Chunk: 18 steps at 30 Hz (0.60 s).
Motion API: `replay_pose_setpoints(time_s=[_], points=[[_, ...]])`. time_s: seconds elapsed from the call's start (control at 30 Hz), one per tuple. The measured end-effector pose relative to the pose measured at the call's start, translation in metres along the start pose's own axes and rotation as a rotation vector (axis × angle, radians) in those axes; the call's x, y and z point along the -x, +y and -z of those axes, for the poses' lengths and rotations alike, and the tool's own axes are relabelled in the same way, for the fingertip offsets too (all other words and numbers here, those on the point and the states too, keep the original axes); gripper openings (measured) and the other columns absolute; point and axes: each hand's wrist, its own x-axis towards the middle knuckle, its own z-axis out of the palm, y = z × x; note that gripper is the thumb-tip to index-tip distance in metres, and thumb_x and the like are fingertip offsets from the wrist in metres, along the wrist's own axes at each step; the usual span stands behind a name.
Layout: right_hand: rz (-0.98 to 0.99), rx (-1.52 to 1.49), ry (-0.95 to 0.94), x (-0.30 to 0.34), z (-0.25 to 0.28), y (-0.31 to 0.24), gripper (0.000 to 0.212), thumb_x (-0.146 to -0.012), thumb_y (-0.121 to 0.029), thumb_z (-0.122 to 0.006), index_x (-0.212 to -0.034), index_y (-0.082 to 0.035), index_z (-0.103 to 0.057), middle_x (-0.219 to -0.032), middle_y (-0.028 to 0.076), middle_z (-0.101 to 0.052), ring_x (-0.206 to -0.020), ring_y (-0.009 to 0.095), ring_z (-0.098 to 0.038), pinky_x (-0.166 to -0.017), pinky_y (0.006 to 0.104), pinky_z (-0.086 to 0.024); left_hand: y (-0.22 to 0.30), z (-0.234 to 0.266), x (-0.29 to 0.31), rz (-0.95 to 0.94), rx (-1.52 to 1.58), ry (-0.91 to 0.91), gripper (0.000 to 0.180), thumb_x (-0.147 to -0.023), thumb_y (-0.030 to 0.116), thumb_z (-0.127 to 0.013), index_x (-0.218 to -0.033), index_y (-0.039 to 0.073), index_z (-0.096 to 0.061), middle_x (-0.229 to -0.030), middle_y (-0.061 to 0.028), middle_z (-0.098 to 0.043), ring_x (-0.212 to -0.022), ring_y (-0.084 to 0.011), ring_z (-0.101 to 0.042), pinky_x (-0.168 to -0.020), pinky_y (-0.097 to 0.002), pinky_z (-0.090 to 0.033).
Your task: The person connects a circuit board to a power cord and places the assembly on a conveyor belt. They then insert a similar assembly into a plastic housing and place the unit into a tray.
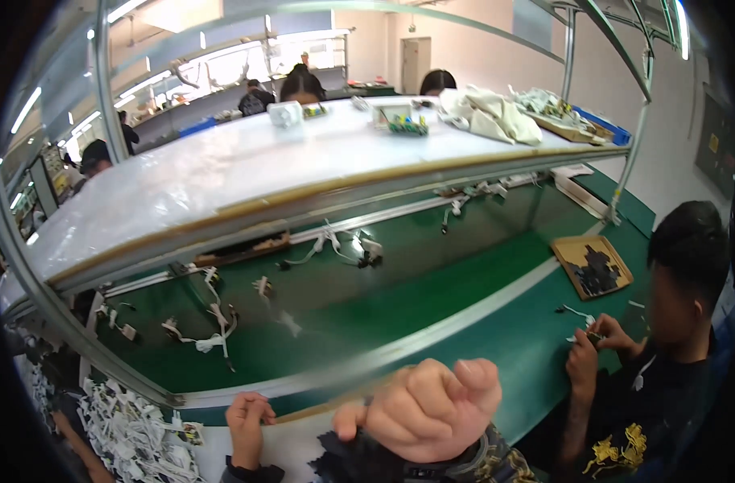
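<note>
My right hand (432,410) is raised close in the lower middle, its fingers curled into a loose fist, with one digit sticking out to the left. What it may hold is hidden. Behind and below it lies a heap of black pieces (343,459) on a pale work surface (291,443). Farther left, my left hand (249,414) is closed near the edge of that surface, fingertips bent together; anything between them is too small to make out. A large pile of white plugs and cables (134,435) lies to the left of it.
Ahead, a green conveyor belt (432,290) carries white corded parts (214,334). Above it runs a white-topped shelf (222,173) on a metal frame. At right, a co-worker's hands (588,350) hold a small part, near a cardboard tray (607,293) of dark pieces.
</note>
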Motion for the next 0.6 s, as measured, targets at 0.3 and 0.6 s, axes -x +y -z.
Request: replay_pose_setpoints(time_s=[0.3,0.6], points=[[-0.003,0.030,0.277,0.007,0.023,0.004,0.044,-0.098,-0.039,-0.036,-0.060,-0.016,-0.036,-0.053,-0.002,-0.042,-0.054,0.015,-0.035,-0.111,0.0505,-0.034,0.004,-0.005,0.003,0.064,-0.021,-0.070,0.012,-0.099,0.013,-0.057,-0.099,0.003,-0.063,-0.080,-0.0049,-0.064,-0.073,-0.0129,-0.061,-0.070,-0.0272,-0.051],[0.032,0.452,0.511,-0.015,-0.012,0.014,0.021,-0.091,0.004,-0.055,-0.088,-0.013,-0.044,-0.096,0.006,-0.052,-0.086,0.017,-0.050,-0.105,0.0424,-0.041,-0.016,0.007,-0.003,0.017,-0.042,-0.111,0.023,-0.105,0.026,-0.053,-0.106,0.005,-0.062,-0.085,-0.0028,-0.065,-0.070,-0.0090,-0.059,-0.064,-0.0225,-0.048]])
